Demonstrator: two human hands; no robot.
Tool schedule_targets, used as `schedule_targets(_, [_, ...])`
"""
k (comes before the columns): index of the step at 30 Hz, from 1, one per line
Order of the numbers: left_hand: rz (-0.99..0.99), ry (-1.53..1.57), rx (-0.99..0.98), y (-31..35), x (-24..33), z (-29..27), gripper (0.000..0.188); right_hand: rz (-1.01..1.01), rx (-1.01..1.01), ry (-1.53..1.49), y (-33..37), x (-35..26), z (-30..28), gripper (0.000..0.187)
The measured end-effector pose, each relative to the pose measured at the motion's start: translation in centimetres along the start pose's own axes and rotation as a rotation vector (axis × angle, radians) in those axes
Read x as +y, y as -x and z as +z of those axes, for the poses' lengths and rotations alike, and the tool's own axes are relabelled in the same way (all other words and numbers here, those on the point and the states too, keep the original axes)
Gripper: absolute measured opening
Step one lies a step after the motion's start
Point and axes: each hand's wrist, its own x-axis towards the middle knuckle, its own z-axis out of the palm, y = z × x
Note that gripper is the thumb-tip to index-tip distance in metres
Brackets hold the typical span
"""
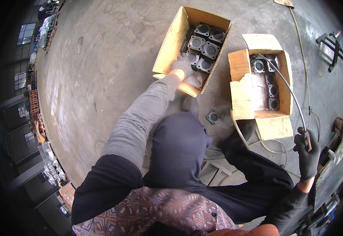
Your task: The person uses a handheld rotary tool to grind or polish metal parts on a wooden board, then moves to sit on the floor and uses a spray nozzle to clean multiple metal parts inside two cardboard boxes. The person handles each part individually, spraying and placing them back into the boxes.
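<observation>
My left hand [182, 65], in a grey glove, reaches into an open cardboard box [174, 37] and rests on one of the several dark square metal parts [204, 42] packed inside. Whether its fingers grip a part I cannot tell. My right hand [307, 153], in a black glove, is closed around a thin tool handle with a long curved tube or hose [285, 83] arcing over a second cardboard box [240, 84]. That box holds a column of similar metal parts [273, 91].
A single square metal part [213, 117] lies on the concrete floor between the boxes and my knees. A yellowish hose [302, 51] runs along the floor at right. A metal stand [334, 45] sits at far right, with shelving at far left.
</observation>
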Motion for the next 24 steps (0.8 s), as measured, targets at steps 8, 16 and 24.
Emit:
schedule_targets(8, [0.25,0.024,0.109,-7.8,-2.3,5.4,0.085,-0.041,0.021,0.048,0.1,-1.0,0.3,0.025])
schedule_targets(16, [0.185,-0.156,0.173,-0.6,2.2,-3.1,0.049,0.035,0.237,0.168,1.7,1.1,-3.4,0.022])
schedule_targets(24, [0.926,0.185,-0.023,8.7,24.4,-6.2,0.033,0.086,0.287,0.198,2.1,2.2,-5.3,0.026])
